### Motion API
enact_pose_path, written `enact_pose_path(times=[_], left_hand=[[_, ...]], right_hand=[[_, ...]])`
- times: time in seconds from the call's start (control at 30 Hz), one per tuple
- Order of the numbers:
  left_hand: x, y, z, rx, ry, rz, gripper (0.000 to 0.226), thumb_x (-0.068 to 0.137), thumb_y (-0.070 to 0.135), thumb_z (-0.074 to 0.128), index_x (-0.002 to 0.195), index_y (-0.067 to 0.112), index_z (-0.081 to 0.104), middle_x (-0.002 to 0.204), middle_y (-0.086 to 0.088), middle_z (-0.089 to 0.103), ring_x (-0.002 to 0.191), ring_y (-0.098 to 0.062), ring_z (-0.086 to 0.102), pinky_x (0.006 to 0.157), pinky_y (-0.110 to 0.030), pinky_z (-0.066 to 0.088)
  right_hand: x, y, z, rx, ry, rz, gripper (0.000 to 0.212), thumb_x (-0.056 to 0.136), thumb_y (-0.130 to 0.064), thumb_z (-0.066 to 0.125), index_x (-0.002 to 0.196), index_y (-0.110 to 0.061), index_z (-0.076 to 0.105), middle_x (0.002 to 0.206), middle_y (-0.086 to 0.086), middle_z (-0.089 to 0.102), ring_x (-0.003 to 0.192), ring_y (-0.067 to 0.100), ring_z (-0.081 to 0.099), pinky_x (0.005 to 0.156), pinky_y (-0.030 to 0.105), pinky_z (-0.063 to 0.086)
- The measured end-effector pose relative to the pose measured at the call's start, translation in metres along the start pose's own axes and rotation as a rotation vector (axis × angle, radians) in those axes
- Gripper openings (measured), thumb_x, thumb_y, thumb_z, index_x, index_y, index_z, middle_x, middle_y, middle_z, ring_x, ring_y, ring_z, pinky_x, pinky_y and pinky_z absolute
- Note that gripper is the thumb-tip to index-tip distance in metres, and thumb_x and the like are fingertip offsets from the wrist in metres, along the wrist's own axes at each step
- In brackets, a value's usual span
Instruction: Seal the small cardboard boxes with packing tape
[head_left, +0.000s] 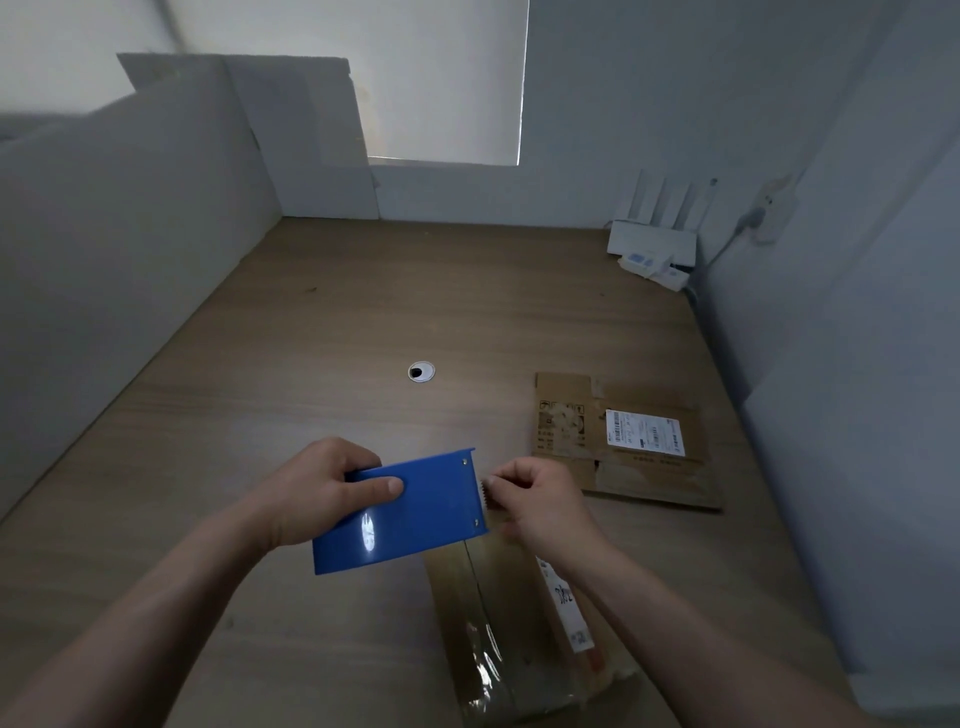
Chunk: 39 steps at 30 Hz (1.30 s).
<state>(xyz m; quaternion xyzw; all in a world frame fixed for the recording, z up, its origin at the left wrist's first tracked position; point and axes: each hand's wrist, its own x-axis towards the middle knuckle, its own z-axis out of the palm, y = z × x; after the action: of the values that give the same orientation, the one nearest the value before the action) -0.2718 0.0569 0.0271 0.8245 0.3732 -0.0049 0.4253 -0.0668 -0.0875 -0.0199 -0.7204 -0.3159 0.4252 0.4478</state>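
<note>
2 bare forearms enter from the lower edge, no sleeve visible on either as far as the frame reaches. left hand (317, 493): no ring, watch or glove; thumbnail short and unpainted. right hand (540, 506): likewise unadorned, wrist bare, no band or bracelet; its nails are not visible.

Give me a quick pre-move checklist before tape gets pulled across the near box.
1. Dispenser held firmly: ok. Left hand wraps the blue tape dispenser.
2. Tape end gripped: cannot tell. Right hand has its fingers pinched at the serrated blade, but no tape shows between them.
3. Target box in reach: ok. Near box lies just under the dispenser.
4. Flaps closed: ok, its centre seam is shut.
5. Seam already taped: cannot tell, glossy film hides it.
6. Second box out of the way: ok, set apart on the desk.
</note>
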Motion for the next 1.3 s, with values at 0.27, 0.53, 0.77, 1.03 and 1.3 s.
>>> enact_pose_path(times=[0.27,0.53,0.77,1.03,1.3], left_hand=[[0.016,0.003,0.013,-0.027,0.049,-0.022,0.047,0.089,0.051,0.065,0.061,0.015,0.054,0.055,0.006,0.049,0.051,-0.009,0.045,0.058,-0.030,0.036],[0.030,0.009,0.030,-0.044,-0.006,-0.023,0.040,0.094,0.041,0.065,0.063,0.016,0.057,0.059,0.004,0.050,0.055,-0.009,0.046,0.058,-0.027,0.036],[0.031,0.013,0.028,-0.040,-0.034,-0.028,0.037,0.094,0.043,0.063,0.069,0.016,0.062,0.064,0.002,0.055,0.058,-0.009,0.050,0.060,-0.027,0.038],[0.021,-0.004,0.016,-0.063,0.039,-0.085,0.046,0.094,0.046,0.062,0.074,0.005,0.062,0.061,0.000,0.053,0.053,-0.010,0.048,0.060,-0.029,0.037],[0.014,-0.022,0.029,-0.098,0.042,-0.225,0.045,0.094,0.050,0.060,0.086,0.007,0.070,0.074,-0.008,0.070,0.059,-0.013,0.059,0.063,-0.029,0.043]], right_hand=[[0.011,0.000,-0.002,-0.159,0.092,-0.027,0.014,0.100,-0.023,0.057,0.089,-0.019,0.065,0.089,-0.002,0.067,0.084,0.010,0.064,0.069,0.022,0.048],[0.016,0.020,-0.019,-0.048,0.047,0.011,0.020,0.102,-0.016,0.050,0.089,-0.008,0.063,0.095,0.014,0.067,0.089,0.025,0.065,0.087,0.044,0.055],[0.020,0.030,-0.027,-0.012,-0.001,-0.020,0.016,0.099,-0.014,0.057,0.087,-0.009,0.065,0.091,0.009,0.072,0.089,0.022,0.069,0.082,0.034,0.057],[0.026,0.035,-0.034,0.137,0.169,0.033,0.013,0.098,-0.012,0.058,0.089,-0.003,0.059,0.085,0.012,0.065,0.077,0.024,0.067,0.077,0.048,0.062],[0.039,0.036,-0.029,-0.016,0.262,0.099,0.016,0.099,-0.015,0.059,0.087,-0.006,0.059,0.084,0.015,0.064,0.071,0.023,0.066,0.064,0.037,0.063]])
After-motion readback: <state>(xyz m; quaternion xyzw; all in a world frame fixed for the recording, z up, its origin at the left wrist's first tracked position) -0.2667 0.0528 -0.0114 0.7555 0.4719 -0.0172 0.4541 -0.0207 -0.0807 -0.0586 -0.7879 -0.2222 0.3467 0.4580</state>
